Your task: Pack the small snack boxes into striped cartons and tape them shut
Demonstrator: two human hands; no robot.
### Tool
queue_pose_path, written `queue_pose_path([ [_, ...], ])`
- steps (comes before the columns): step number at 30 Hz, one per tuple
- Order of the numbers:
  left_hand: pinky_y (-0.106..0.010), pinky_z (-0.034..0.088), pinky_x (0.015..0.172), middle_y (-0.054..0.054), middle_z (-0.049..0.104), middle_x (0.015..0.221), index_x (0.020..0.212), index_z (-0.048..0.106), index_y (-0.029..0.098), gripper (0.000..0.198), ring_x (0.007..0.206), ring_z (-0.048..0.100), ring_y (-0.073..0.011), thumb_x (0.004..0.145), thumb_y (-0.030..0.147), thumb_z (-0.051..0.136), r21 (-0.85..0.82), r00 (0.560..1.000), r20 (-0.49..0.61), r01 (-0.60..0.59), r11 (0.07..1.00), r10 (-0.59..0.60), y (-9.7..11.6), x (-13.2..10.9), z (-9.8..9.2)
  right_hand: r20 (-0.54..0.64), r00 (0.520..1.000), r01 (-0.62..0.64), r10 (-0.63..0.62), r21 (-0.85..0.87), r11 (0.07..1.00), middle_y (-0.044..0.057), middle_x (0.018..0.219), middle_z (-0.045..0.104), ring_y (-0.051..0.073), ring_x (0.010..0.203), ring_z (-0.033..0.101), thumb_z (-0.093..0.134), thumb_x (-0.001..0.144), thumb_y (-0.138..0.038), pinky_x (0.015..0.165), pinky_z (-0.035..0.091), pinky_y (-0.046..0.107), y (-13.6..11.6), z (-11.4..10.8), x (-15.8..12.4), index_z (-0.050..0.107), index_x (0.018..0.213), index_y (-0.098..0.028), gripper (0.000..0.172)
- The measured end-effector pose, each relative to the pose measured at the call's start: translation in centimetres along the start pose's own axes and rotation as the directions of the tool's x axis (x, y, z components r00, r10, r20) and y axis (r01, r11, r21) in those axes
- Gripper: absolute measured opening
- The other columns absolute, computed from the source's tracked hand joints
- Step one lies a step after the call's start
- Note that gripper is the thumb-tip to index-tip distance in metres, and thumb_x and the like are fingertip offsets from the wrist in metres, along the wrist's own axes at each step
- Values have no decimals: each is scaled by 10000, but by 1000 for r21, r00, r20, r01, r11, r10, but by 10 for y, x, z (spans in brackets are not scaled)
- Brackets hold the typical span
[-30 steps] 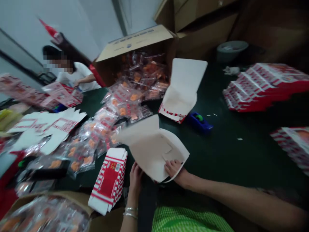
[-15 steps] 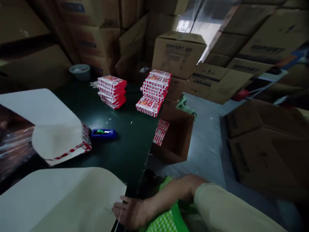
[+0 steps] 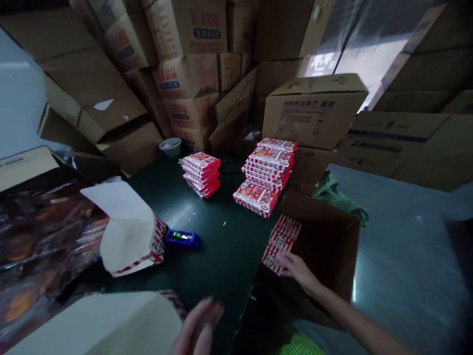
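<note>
My right hand [image 3: 295, 270] reaches into an open brown carton [image 3: 353, 251], its fingers loosely stretched at the near end of a row of red-and-white striped food boxes [image 3: 280, 240]. Whether the fingertips touch the nearest box, I cannot tell. At the bottom edge, my left hand [image 3: 199, 323] is slightly blurred, fingers extended and nothing visible in them. Beside it lies an open paper food box [image 3: 111, 320], white inside, partly cut off by the frame. Another open food box [image 3: 129, 236] stands farther back, against a blue tape dispenser [image 3: 183, 239] with green tape.
Two stacks of closed food boxes, a left stack [image 3: 202, 172] and a right stack [image 3: 269, 162], stand on the dark green table [image 3: 221, 256]. Plastic-wrapped packets [image 3: 48, 222] lie at left. A small tub [image 3: 170, 146] and piled cartons [image 3: 192, 79] are behind. Green cloth [image 3: 338, 195] hangs by the carton.
My right hand has moved from the near food box at the table edge into the carton. My left hand has come into view at the bottom. The view has turned left.
</note>
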State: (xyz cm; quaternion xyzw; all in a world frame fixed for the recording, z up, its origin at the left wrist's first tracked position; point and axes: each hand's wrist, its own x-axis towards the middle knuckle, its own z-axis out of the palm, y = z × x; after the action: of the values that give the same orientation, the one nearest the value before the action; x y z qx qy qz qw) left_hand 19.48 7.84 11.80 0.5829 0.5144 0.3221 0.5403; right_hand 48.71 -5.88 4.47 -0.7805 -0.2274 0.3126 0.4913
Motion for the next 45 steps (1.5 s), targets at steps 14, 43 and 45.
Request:
queue_pose_path([
  [14,-359,358,1094,-152,415,1482,1354,450,188,598,1360,413,-250,868,519,559,11,953,266,-157,988,148,116,328,345,-414,909,177,-40,299,938,138,1215,635,298,1164,583,644,685,-654,1001,480,467,-31,-154,211,580,1095,-194,619],
  [43,-283,486,795,-51,664,1075,1102,591,191,416,979,608,-223,735,379,653,-133,804,556,-163,978,209,119,244,231,-24,946,-259,323,540,801,86,992,743,309,953,682,860,520,-340,851,553,414,-106,-90,117,609,1134,-177,683],
  [45,-312,493,837,-49,663,1116,1137,587,205,451,1035,604,-249,730,382,672,-86,778,627,17,996,41,68,224,184,113,925,-368,363,511,777,107,1073,726,330,1022,663,846,566,-399,916,518,450,-65,-45,76,571,1212,-176,737],
])
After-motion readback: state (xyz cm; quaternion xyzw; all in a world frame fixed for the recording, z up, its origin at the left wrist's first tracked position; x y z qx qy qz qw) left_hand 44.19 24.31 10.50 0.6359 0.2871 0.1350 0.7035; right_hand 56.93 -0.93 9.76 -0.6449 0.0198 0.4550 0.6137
